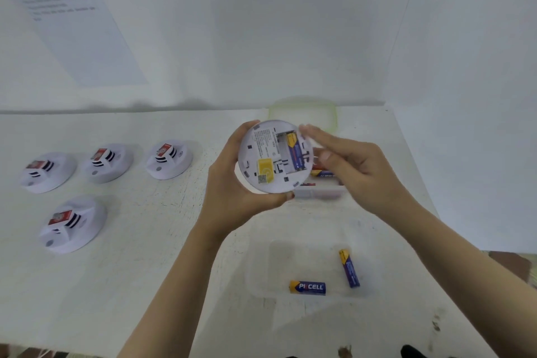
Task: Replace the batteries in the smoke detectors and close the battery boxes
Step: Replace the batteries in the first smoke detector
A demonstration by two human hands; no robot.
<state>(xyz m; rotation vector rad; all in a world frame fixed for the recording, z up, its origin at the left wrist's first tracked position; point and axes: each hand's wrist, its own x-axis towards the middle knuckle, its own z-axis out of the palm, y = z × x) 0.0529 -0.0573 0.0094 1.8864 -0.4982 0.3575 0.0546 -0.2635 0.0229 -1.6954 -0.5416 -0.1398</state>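
our two forearms are crossing the lower half of the frame and meeting near the centre above the white table [130, 285]. our left hand [229, 183] is gripping a smoke detector [261, 154] by its rim, with fingertips showing over its top left and bottom edges. it is holding the detector off the table with the flat underside facing us. the battery box [283, 144] in that underside is standing open. one blue and yellow battery [295, 151] is sitting in the right slot, and the left slot is showing bare white plastic. our right hand [354, 166] is holding nothing that we are seeing. its fingers [316, 134] are stretching out almost straight towards the detector's upper right rim, too blurred for us to be telling whether they are touching it.

at the lower right a clear tray [261, 270] is lying on the table with two loose batteries [308, 287] [349, 268] in it, well apart from each other. behind our hands a second clear box [319, 193] is holding more batteries [322, 174], mostly hidden by the detector and our right hand. beyond it a green-rimmed lid [302, 104] is resting by the back wall.

at the left, four other smoke detectors [46, 173] [106, 163] [168, 160] [72, 224] are sitting dome up on the table, three in a row and one nearer us. a printed sheet [72, 23] is hanging on the wall at the upper left, its text too blurred for reading.
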